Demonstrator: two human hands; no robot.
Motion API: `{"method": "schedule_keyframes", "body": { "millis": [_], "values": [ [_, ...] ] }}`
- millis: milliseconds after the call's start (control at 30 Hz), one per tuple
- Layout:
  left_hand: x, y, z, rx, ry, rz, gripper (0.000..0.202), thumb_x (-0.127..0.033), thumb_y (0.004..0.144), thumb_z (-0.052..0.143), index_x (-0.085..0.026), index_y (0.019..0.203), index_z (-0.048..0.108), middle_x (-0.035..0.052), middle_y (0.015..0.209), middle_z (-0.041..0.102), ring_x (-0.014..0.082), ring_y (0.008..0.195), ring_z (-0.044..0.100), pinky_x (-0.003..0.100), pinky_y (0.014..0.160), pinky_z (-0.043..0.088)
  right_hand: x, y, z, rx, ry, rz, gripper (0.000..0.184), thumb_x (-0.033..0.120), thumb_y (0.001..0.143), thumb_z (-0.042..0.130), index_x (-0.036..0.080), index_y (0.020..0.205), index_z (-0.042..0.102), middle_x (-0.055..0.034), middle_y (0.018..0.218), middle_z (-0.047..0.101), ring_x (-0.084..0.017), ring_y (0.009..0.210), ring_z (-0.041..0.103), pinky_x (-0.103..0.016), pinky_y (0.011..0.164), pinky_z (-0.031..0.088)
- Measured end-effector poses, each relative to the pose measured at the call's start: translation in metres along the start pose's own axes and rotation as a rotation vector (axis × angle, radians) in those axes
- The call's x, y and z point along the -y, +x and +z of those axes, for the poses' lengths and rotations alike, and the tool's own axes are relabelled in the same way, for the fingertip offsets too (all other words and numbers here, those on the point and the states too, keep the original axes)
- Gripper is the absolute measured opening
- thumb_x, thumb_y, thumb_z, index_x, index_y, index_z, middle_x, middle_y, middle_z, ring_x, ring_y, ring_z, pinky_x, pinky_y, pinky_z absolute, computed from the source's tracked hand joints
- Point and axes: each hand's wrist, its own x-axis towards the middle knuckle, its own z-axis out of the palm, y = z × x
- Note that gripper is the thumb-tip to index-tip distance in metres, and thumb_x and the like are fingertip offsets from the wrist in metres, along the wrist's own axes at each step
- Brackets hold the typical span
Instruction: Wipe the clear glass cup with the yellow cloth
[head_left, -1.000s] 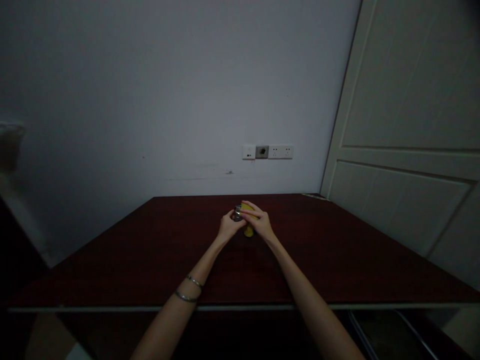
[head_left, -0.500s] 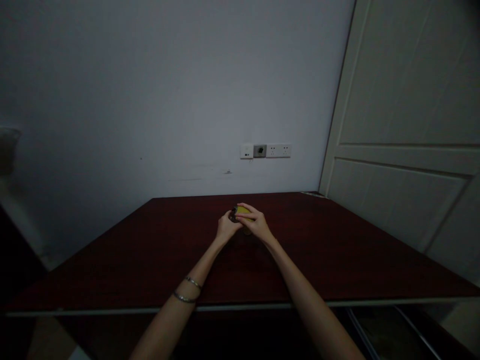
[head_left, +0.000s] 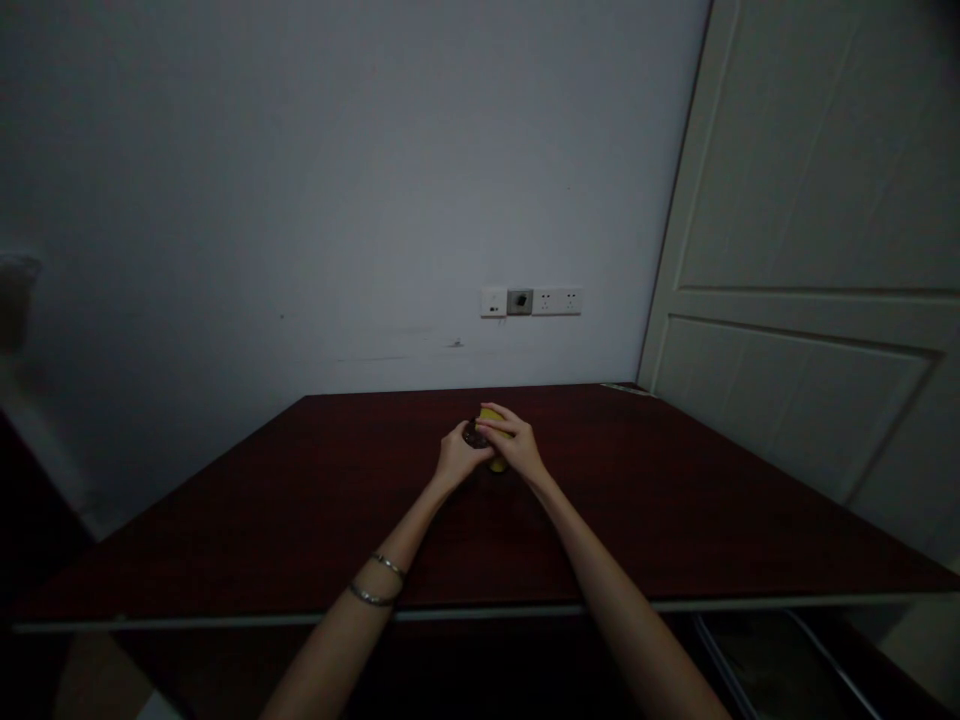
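Observation:
Just beyond the middle of the dark red table (head_left: 360, 500), my two hands meet around small things. My left hand (head_left: 456, 457) is closed on a dark, rounded thing (head_left: 473, 436) with small light glints. My right hand (head_left: 517, 445) grips a yellow thing (head_left: 491, 413) that lies against the dark one. More yellow shows below my fingers, close to the tabletop. Fingers cover much of both, so their kinds and whether they are joined cannot be made out. Two bracelets (head_left: 371, 597) circle my left forearm.
A pale wall (head_left: 390, 200) with a row of sockets and switches (head_left: 556, 302) rises behind the table. On the right stands a white panelled door (head_left: 810, 230). Below the table's near edge, at the right, a dark recess has metal rails (head_left: 724, 665).
The dark thing has shifted slightly right and turned. The yellow thing stands more upright, with more of its lower end showing beneath my hands. Both hands keep their grip.

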Motion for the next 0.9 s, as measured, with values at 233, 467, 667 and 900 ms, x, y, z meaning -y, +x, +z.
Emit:
{"method": "schedule_keyframes", "body": {
  "millis": [233,467,667,900],
  "values": [
    [0.001,0.002,0.001,0.029,-0.15,-0.034,0.052,-0.035,0.049,0.075,-0.013,0.094,0.061,0.006,0.082,0.065,0.0178,0.073,0.059,0.026,0.066,0.045,0.002,0.003,0.0,-0.131,0.124,0.108,0.022,0.034,0.067,0.063,0.021,0.084,0.07,-0.0066,0.105,0.063,-0.022,0.101,0.056,-0.037,0.092,0.041],
    [-0.007,0.003,0.0,0.159,-0.554,-0.133,0.052,-0.036,0.053,0.074,-0.009,0.095,0.06,0.0089,0.087,0.065,0.0155,0.072,0.06,0.025,0.065,0.049,-0.005,0.008,-0.007,-0.161,0.53,0.399,0.038,0.041,0.067,0.061,0.018,0.097,0.065,-0.0069,0.103,0.065,-0.023,0.096,0.059,-0.036,0.087,0.044],
    [-0.006,0.006,-0.013,0.264,-0.694,-0.33,0.051,-0.049,0.061,0.066,-0.008,0.091,0.061,0.0103,0.082,0.065,0.0167,0.065,0.062,0.028,0.055,0.053,0.008,0.004,-0.012,0.143,0.393,0.299,0.064,0.032,0.058,0.071,0.025,0.119,0.05,-0.0048,0.117,0.057,-0.023,0.106,0.053,-0.035,0.091,0.041],
    [-0.008,0.006,-0.019,0.398,-0.636,-0.381,0.053,-0.053,0.063,0.063,-0.006,0.089,0.062,0.0115,0.077,0.065,0.0165,0.062,0.061,0.027,0.051,0.053,-0.007,-0.002,-0.007,0.159,0.219,0.182,0.083,0.023,0.045,0.077,0.025,0.122,0.045,-0.0072,0.121,0.051,-0.022,0.111,0.048,-0.036,0.094,0.038]
  ]
}}
